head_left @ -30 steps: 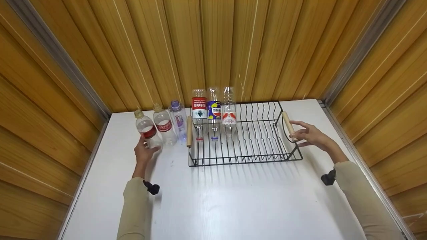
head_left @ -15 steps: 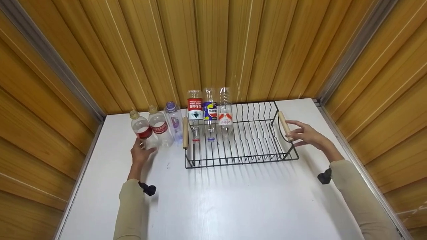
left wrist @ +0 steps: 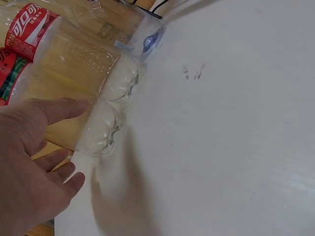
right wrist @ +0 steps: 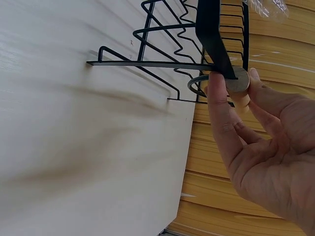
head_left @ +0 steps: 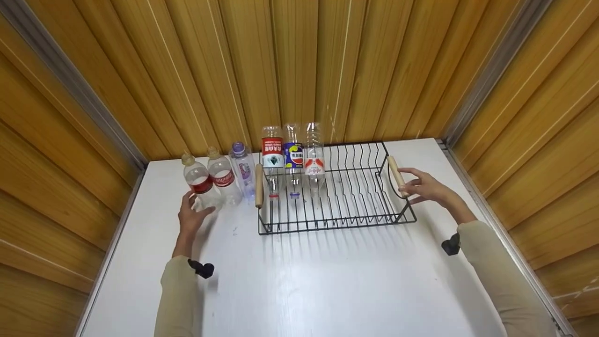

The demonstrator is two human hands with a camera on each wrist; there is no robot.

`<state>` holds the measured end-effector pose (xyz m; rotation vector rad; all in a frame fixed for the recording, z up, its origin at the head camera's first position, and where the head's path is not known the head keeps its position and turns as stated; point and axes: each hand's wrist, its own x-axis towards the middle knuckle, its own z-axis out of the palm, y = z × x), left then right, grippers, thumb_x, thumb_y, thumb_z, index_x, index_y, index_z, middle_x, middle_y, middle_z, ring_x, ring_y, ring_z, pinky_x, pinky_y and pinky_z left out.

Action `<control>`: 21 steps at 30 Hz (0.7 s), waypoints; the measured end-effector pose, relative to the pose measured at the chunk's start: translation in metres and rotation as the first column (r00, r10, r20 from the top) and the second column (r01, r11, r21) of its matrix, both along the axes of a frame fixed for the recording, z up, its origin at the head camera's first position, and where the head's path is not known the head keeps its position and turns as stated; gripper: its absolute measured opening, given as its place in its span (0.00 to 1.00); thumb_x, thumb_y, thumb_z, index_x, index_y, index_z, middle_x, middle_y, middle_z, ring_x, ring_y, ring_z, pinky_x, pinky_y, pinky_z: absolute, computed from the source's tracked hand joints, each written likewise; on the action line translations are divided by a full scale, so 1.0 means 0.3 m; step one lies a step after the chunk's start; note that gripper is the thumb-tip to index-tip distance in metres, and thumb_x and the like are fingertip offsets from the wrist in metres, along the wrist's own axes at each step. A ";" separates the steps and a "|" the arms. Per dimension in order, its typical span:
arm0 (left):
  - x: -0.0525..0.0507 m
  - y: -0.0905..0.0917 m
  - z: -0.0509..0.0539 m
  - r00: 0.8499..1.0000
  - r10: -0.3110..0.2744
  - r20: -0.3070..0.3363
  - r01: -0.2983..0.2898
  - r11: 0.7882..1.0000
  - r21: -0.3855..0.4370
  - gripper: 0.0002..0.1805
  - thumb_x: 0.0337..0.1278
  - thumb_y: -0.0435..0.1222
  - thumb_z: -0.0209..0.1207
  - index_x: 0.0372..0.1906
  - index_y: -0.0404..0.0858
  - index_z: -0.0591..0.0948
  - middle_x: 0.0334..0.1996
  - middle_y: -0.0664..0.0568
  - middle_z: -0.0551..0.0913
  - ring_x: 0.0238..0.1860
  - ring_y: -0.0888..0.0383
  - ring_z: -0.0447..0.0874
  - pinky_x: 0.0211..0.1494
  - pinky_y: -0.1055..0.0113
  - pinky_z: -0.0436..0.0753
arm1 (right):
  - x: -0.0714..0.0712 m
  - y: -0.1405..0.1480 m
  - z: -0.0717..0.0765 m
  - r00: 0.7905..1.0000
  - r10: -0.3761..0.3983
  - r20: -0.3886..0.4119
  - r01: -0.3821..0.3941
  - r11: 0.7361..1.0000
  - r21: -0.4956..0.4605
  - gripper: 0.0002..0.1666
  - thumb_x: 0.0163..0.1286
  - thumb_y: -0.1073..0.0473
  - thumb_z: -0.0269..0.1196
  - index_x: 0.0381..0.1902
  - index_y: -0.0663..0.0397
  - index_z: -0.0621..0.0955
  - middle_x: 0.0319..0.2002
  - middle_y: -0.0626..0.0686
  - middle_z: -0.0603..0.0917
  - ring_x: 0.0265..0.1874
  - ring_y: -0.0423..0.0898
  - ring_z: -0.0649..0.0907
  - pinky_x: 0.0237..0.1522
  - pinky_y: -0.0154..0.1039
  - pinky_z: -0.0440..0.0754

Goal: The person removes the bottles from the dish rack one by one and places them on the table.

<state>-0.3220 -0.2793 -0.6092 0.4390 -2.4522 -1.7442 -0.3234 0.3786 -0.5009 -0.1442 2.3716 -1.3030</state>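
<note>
My left hand (head_left: 191, 220) is around the base of the leftmost cola bottle (head_left: 202, 185), a clear bottle with a red label. In the left wrist view its thumb and fingers are spread loosely beside the bottle, not clamped on it. A second cola bottle (head_left: 223, 179) and a clear bottle with a purple cap (head_left: 239, 150) stand upright beside it. My right hand (head_left: 428, 187) pinches the right wooden handle (head_left: 397, 175) of a black wire rack (head_left: 337, 227). Inside the rack's left part are three upside-down bottles, labelled red-white (head_left: 272, 152), blue-yellow (head_left: 293, 154) and white-red (head_left: 314, 166).
The rack's other wooden handle (head_left: 259, 186) is close to the purple-capped bottle. Behind the white table (head_left: 318, 285) rises a wood-patterned wall (head_left: 299, 61), with more panels on both sides.
My left hand has loosened and drawn back slightly from the leftmost cola bottle, which stays standing. The right hand keeps its place on the handle. The head view has shifted a little.
</note>
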 end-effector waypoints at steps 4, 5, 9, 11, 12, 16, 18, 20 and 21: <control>0.048 -0.019 0.032 1.000 0.017 0.012 -0.017 1.000 -0.009 0.44 0.59 0.30 0.68 0.77 0.33 0.58 0.74 0.31 0.65 0.77 0.37 0.59 0.79 0.44 0.63 | 0.005 0.002 0.000 1.000 0.005 -0.004 -0.005 1.000 0.004 0.42 0.78 0.62 0.58 0.82 0.57 0.51 0.58 0.71 0.77 0.46 0.44 0.84 0.52 0.49 0.88; 0.061 -0.024 0.039 0.999 0.023 0.026 -0.022 1.000 -0.019 0.42 0.60 0.31 0.67 0.76 0.33 0.60 0.73 0.32 0.66 0.76 0.37 0.61 0.78 0.45 0.65 | 0.005 0.002 -0.001 1.000 0.007 -0.006 -0.007 1.000 0.002 0.42 0.79 0.62 0.58 0.82 0.57 0.51 0.58 0.72 0.77 0.46 0.44 0.84 0.52 0.50 0.88; 0.113 -0.039 0.066 0.995 0.040 0.093 -0.035 0.998 -0.060 0.30 0.65 0.34 0.63 0.69 0.30 0.68 0.68 0.32 0.70 0.70 0.39 0.67 0.70 0.51 0.72 | 0.002 0.001 -0.003 1.000 0.015 -0.009 -0.015 1.000 0.002 0.42 0.78 0.61 0.58 0.82 0.57 0.51 0.60 0.74 0.76 0.46 0.43 0.85 0.53 0.51 0.88; 0.136 -0.043 0.076 0.992 0.030 0.125 -0.020 0.997 -0.078 0.26 0.67 0.35 0.61 0.65 0.29 0.71 0.66 0.32 0.72 0.66 0.41 0.71 0.62 0.58 0.75 | 0.000 0.001 -0.006 1.000 0.018 -0.007 -0.018 1.000 0.008 0.42 0.79 0.61 0.58 0.82 0.57 0.51 0.59 0.74 0.76 0.47 0.44 0.85 0.53 0.51 0.88; 0.146 -0.043 0.081 0.991 0.020 0.135 -0.010 0.997 -0.081 0.25 0.67 0.35 0.61 0.64 0.29 0.72 0.65 0.32 0.72 0.64 0.43 0.72 0.58 0.61 0.76 | -0.001 0.002 -0.007 1.000 0.020 -0.005 -0.020 1.000 0.010 0.42 0.79 0.61 0.58 0.82 0.57 0.51 0.59 0.74 0.76 0.47 0.44 0.85 0.53 0.51 0.88; 0.169 -0.035 0.104 0.986 -0.038 0.163 0.049 0.996 -0.068 0.24 0.69 0.37 0.61 0.64 0.30 0.72 0.65 0.34 0.74 0.61 0.48 0.76 0.49 0.74 0.75 | -0.002 0.006 -0.007 1.000 0.028 -0.009 -0.028 0.999 0.021 0.43 0.78 0.61 0.58 0.81 0.59 0.50 0.58 0.74 0.77 0.48 0.46 0.85 0.52 0.50 0.88; 0.174 -0.023 0.120 0.983 -0.069 0.169 0.079 0.996 -0.053 0.25 0.70 0.38 0.60 0.66 0.31 0.72 0.65 0.35 0.75 0.61 0.49 0.77 0.48 0.75 0.75 | -0.004 0.009 -0.005 0.999 0.033 -0.011 -0.033 0.999 0.025 0.43 0.78 0.60 0.58 0.81 0.59 0.50 0.57 0.73 0.77 0.48 0.46 0.86 0.51 0.50 0.89; 0.178 -0.008 0.136 0.979 -0.102 0.175 0.111 0.993 -0.042 0.25 0.71 0.38 0.59 0.67 0.31 0.71 0.64 0.36 0.75 0.60 0.50 0.77 0.49 0.74 0.76 | -0.007 0.009 -0.006 0.999 0.035 -0.009 -0.035 0.999 0.030 0.43 0.79 0.61 0.58 0.81 0.60 0.49 0.57 0.73 0.77 0.48 0.47 0.86 0.50 0.50 0.89; 0.182 0.001 0.144 0.978 -0.119 0.172 0.126 0.991 -0.032 0.25 0.71 0.38 0.59 0.66 0.31 0.71 0.64 0.36 0.76 0.59 0.52 0.78 0.50 0.73 0.77 | -0.008 0.008 -0.008 0.999 0.035 -0.007 -0.035 0.999 0.030 0.43 0.79 0.61 0.58 0.82 0.60 0.49 0.57 0.73 0.77 0.48 0.47 0.86 0.51 0.50 0.89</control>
